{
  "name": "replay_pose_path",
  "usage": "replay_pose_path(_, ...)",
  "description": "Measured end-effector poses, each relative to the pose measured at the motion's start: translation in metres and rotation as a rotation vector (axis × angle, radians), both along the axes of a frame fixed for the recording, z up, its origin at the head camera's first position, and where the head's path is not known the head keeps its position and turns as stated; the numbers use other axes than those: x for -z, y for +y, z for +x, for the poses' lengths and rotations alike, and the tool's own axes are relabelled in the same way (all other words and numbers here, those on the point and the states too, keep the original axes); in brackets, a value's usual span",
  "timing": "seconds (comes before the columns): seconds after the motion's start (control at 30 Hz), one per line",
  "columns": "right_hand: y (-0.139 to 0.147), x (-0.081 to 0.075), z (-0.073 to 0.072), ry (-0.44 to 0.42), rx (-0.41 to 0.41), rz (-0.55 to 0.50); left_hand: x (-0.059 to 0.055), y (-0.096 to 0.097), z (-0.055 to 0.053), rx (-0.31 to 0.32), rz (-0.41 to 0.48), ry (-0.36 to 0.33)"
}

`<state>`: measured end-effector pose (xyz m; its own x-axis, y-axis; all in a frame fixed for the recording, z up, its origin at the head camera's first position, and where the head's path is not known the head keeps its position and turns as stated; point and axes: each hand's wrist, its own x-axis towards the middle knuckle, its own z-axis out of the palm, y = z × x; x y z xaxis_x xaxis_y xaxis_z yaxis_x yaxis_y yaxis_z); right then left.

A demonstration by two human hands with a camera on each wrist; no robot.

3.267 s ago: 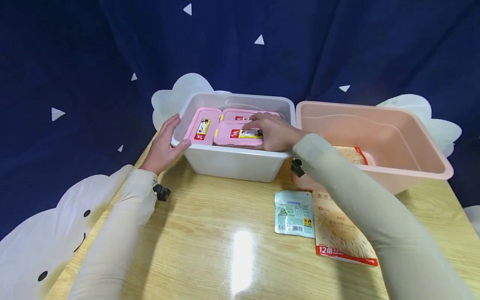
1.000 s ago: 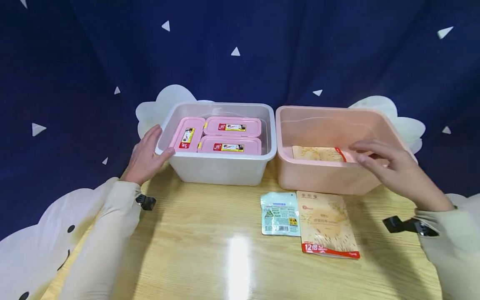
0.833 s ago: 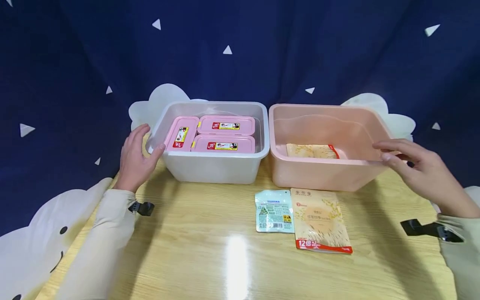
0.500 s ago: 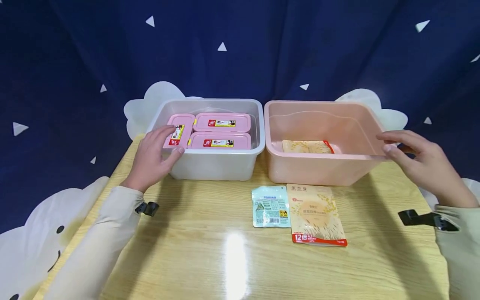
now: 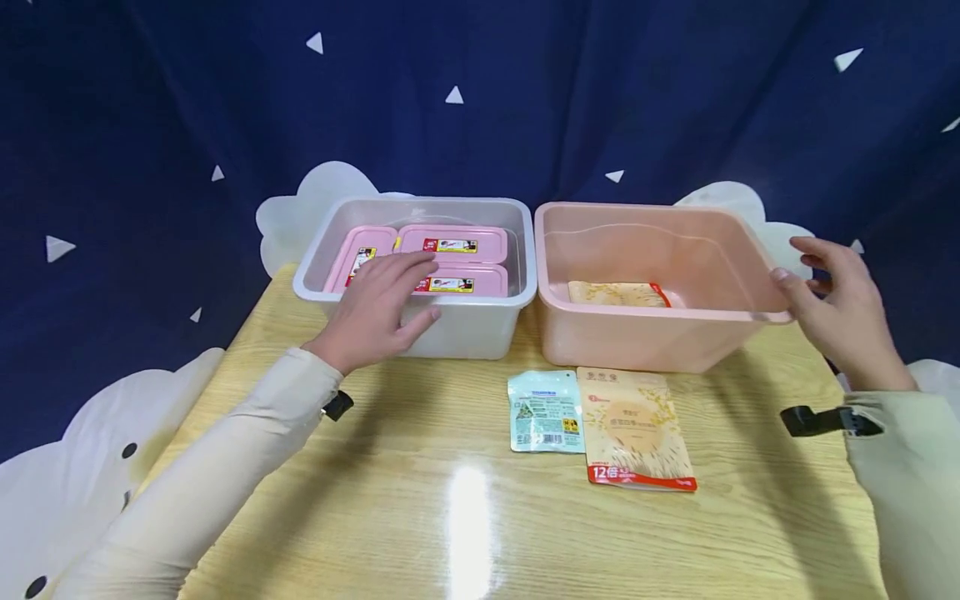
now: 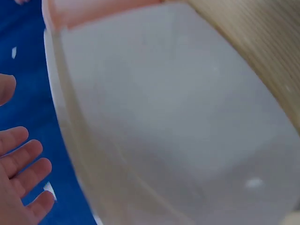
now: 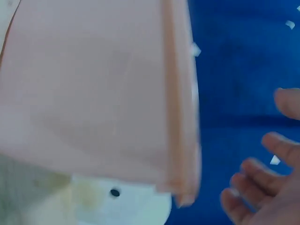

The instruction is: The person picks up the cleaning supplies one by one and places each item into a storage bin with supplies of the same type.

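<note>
Sleeves (image 5: pixel 187 492): pale cream cloth, lightly creased, behind both hands.
Table (image 5: pixel 375 517): smooth, light wood grain with a bright streak of glare, below both hands.
Large pouch (image 5: pixel 637 429): flat beige packet printed with grain stalks, red band along its near edge; left of the right hand and nearer.
Teal pouch (image 5: pixel 545 412): shiny, barcoded, rounded corners, side by side with the large pouch; right of the left hand and nearer.
Left hand (image 5: pixel 378 312): fingers relaxed and extended, gripping nothing, over the white bin's near rim; contact cannot be told.
Right hand (image 5: pixel 843 308): fingers loosely bent, gripping nothing, thumb just beside the pink bin's right end; contact cannot be told.
White bin (image 5: pixel 480 329): glossy plastic tub, wide rounded rim, walls tapering downward; below the left hand and extending to its right.
Pink bin (image 5: pixel 630 342): peach plastic, similar shape, curved line on its inner far wall; left of the right hand.
Boxes (image 5: pixel 491 282): three pink, round-cornered lids with red-and-yellow labels, inside the white bin, just beyond the left hand and partly hidden by it.
Inner pouch (image 5: pixel 615 293): beige, red-edged, inside the pink bin, left of the right hand.
Curtain (image 5: pixel 487 142): dark blue, softly folded, white triangles; beyond both hands.
</note>
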<state>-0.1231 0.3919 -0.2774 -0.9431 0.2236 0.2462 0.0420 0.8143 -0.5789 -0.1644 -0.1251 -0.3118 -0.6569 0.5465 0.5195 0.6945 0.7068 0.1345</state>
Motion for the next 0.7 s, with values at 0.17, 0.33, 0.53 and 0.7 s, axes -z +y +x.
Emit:
replay_pose_path(0.17,0.028,0.011,-0.016,-0.134,-0.042,-0.106,-0.017,0.034,0.009,0.134,-0.115,0.054)
replay_pose_path(0.33,0.055,0.023,-0.022,-0.225,-0.173,-0.226,-0.027,0.07,0.015,0.223,-0.187,0.076)
replay_pose_path(0.53,0.071,0.03,-0.021,-0.3,-0.238,-0.287,-0.026,0.1,0.021,0.277,-0.297,0.048)
replay_pose_path(0.7,0.069,0.032,-0.022,-0.345,-0.254,-0.266,-0.021,0.108,0.025,0.286,-0.334,0.012)
